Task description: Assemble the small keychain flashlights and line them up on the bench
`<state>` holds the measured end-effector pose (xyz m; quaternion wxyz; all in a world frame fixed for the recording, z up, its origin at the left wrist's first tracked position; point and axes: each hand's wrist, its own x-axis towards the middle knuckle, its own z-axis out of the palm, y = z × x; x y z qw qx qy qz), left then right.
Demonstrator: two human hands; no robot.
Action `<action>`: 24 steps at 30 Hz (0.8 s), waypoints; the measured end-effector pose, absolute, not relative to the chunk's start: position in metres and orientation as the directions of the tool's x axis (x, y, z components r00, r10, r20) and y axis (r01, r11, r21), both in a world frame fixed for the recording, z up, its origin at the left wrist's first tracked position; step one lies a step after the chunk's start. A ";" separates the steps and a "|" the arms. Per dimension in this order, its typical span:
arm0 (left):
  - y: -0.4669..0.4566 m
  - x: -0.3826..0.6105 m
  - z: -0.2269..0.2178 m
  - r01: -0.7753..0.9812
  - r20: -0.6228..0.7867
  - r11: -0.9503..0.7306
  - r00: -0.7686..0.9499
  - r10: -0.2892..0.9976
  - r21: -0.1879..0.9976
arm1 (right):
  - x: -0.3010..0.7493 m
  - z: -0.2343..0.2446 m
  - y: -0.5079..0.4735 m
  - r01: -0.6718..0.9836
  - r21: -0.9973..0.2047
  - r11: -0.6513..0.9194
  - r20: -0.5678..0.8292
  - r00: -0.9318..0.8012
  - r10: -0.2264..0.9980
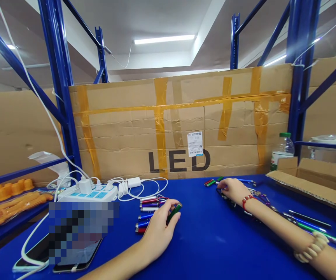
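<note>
My left hand (160, 225) is closed around a short green metal tube (174, 213), which points up and to the right between thumb and fingers. Beside that hand lies a row of similar tubes, among them a silver tube (149, 209) and a blue tube (146, 217), partly covered by the fingers. Further right and back, my right hand (234, 190) reaches down with bent fingers to a heap of small dark and metallic parts (257, 194). Whatever its fingertips hold is hidden. Just left of it rest a few red and green tubes (211, 182).
A white power strip (90, 193) with tangled white cables stands at the left, with phones (79, 254) in front. Long thin pens or rods (310, 219) lie at the right, near an open cardboard box (316, 186) and a bottle (283, 149). A cardboard wall (121, 132) closes the back.
</note>
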<state>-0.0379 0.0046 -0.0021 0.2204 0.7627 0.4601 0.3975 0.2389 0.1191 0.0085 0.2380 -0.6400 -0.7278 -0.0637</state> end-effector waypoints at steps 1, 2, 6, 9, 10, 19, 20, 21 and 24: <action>0.004 -0.038 -0.002 0.528 0.403 -0.479 0.260 0.877 0.701 | 0.238 0.010 0.118 0.954 -0.222 0.200 0.447 -0.083 0.891; 0.004 -0.038 -0.001 0.529 0.405 -0.481 0.261 0.876 0.699 | 0.236 0.012 0.118 0.944 -0.233 0.234 0.468 -0.102 0.878; 0.005 -0.038 -0.002 0.539 0.428 -0.501 0.265 0.864 0.677 | 0.217 0.016 0.109 0.856 -0.273 0.440 0.553 -0.234 0.800; 0.007 -0.038 -0.005 0.560 0.429 -0.479 0.229 0.874 0.677 | 0.192 0.009 0.097 0.751 -0.282 0.597 0.588 -0.357 0.726; 0.008 -0.038 -0.006 0.569 0.426 -0.468 0.217 0.878 0.676 | 0.183 0.005 0.092 0.711 -0.282 0.644 0.589 -0.402 0.702; 0.009 -0.039 -0.004 0.529 0.421 -0.482 0.241 0.875 0.699 | 0.149 -0.014 0.065 0.382 -0.360 0.851 0.559 -0.642 0.525; 0.009 -0.039 -0.003 0.530 0.418 -0.483 0.246 0.874 0.698 | 0.149 -0.012 0.065 0.376 -0.367 0.851 0.570 -0.632 0.525; 0.008 -0.039 -0.002 0.532 0.411 -0.480 0.252 0.876 0.697 | 0.149 -0.011 0.065 0.381 -0.371 0.847 0.582 -0.615 0.531; 0.007 -0.038 0.001 0.543 0.384 -0.470 0.271 0.883 0.696 | 0.152 -0.008 0.065 0.438 -0.375 0.817 0.605 -0.552 0.574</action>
